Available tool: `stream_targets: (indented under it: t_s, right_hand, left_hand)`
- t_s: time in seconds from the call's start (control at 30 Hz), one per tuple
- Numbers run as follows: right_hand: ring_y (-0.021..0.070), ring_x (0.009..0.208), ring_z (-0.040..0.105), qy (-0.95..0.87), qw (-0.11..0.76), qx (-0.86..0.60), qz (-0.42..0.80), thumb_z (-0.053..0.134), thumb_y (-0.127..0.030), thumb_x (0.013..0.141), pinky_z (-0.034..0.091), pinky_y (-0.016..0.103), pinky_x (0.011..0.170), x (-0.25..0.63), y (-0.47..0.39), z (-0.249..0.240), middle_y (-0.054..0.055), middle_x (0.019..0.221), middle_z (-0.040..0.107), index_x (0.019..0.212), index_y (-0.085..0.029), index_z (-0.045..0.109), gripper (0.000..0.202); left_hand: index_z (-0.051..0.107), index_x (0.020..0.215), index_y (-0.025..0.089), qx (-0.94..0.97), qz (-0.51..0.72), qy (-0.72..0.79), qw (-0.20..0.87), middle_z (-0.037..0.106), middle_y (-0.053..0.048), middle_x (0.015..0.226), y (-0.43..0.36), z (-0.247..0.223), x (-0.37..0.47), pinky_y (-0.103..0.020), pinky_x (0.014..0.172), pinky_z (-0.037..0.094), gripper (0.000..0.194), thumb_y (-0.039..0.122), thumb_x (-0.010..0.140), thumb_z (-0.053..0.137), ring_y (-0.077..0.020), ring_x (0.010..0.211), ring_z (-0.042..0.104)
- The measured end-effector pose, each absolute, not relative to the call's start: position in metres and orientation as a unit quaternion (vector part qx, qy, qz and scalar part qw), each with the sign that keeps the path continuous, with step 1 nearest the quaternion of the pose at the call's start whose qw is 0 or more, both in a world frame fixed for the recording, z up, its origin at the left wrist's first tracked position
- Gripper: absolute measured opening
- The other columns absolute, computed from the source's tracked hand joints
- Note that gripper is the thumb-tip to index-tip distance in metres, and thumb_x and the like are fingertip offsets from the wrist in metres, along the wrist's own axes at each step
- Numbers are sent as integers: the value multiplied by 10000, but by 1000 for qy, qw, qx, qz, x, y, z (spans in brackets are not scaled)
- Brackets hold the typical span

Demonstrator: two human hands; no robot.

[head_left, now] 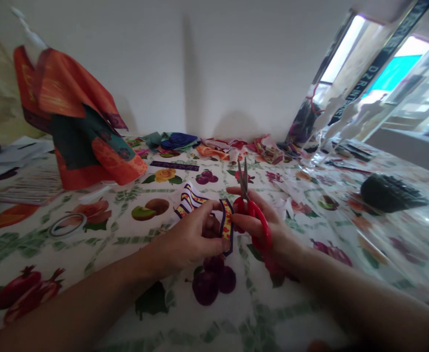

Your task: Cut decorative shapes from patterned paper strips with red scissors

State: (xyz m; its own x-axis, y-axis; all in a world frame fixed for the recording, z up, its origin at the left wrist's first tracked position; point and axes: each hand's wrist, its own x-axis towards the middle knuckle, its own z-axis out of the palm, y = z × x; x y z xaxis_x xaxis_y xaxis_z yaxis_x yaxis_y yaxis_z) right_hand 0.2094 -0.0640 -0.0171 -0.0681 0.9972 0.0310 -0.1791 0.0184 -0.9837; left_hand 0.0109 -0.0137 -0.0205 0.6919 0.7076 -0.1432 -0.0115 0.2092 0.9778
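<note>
My left hand (190, 234) pinches a short strip of patterned trim (226, 225), yellow and red with dark purple borders. My right hand (269, 225) is closed around the red handles of a pair of scissors (260, 220). Their metal blades point up and away from me, slightly apart, with no material between them. The fingertips of my right hand are close to the strip's right edge; whether they touch it I cannot tell. Just behind my left hand lies a white piece with several similar printed bands (190, 199), partly covered by the fingers.
A small mannequin in an orange and green garment (78, 122) stands at the left, near a roll of tape (67, 224). Fabric scraps (229, 149) line the wall. A dark purple strip (175, 166) lies mid-table. White figurines (331, 112) and a dark bundle (390, 192) are at right.
</note>
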Motion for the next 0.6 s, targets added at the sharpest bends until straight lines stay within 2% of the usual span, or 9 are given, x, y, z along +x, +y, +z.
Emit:
stream_targets:
  t_s: [0.2, 0.27, 0.4, 0.6]
  right_hand:
    - [137, 697, 498, -523, 528, -414, 526, 783, -235, 905, 410, 242, 615, 204, -66, -13, -36, 856, 582, 1339, -266, 624, 463]
    - [128, 688, 499, -539, 523, -395, 529, 776, -214, 907, 405, 239, 612, 203, -65, -13, -39, 862, 588, 1326, -255, 621, 449]
    - [150, 775, 563, -530, 530, -418, 514, 793, -310, 943, 455, 253, 691, 204, -62, -14, -20, 892, 615, 1275, -228, 642, 374]
    - [174, 781, 569, -561, 477, -461, 494, 691, -530, 1044, 484, 262, 692, 210, -66, -14, 1, 861, 621, 1306, -244, 659, 389]
  left_hand:
    - [741, 867, 216, 584, 167, 274, 745, 716, -1, 729, -17, -10, 13, -249, 602, 531, 115, 253, 796, 824, -148, 622, 663]
    - [737, 766, 209, 588, 140, 272, 749, 700, 2, 669, -18, -9, 13, -230, 569, 493, 101, 265, 819, 802, -134, 578, 640]
    - [775, 775, 212, 577, 152, 274, 754, 707, -10, 664, -17, -9, 12, -231, 557, 476, 82, 273, 816, 811, -141, 580, 640]
    - [813, 795, 220, 554, 310, 310, 708, 773, -37, 774, -9, -3, 10, -263, 659, 532, 98, 285, 752, 873, -165, 684, 669]
